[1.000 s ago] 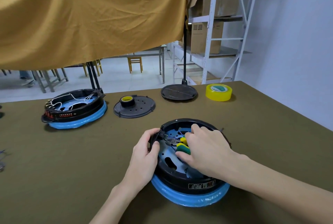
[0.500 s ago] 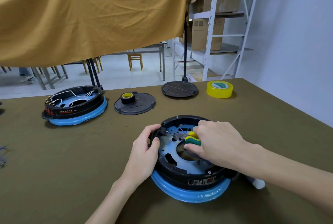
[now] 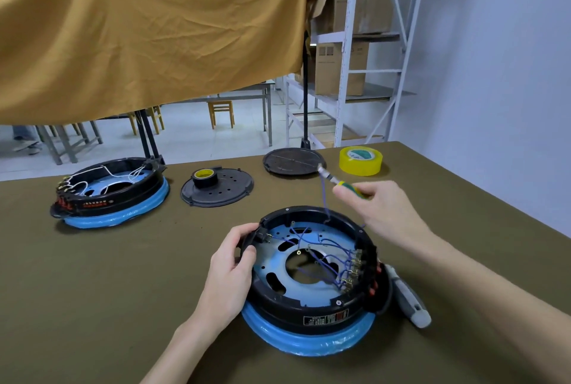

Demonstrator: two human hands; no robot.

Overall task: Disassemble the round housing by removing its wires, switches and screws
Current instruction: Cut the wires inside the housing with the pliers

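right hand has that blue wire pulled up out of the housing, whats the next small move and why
Probably keep drawing the blue wire up and clear. The right hand holds the pliers raised above the round housing, but the wire's lower end still runs inside the rim, while the left hand steadies the housing's edge.

Black round housing point(image 3: 312, 306) on blue base, purple wires point(image 3: 327, 244), yellow-green screwdriver point(image 3: 347, 187), olive tablecloth point(image 3: 108, 291)

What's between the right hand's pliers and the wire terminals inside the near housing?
Nothing solid. The right hand holds the pliers above the near housing, one blue wire in their tip. The housing is open-topped; only loose blue wires cross above the terminals.
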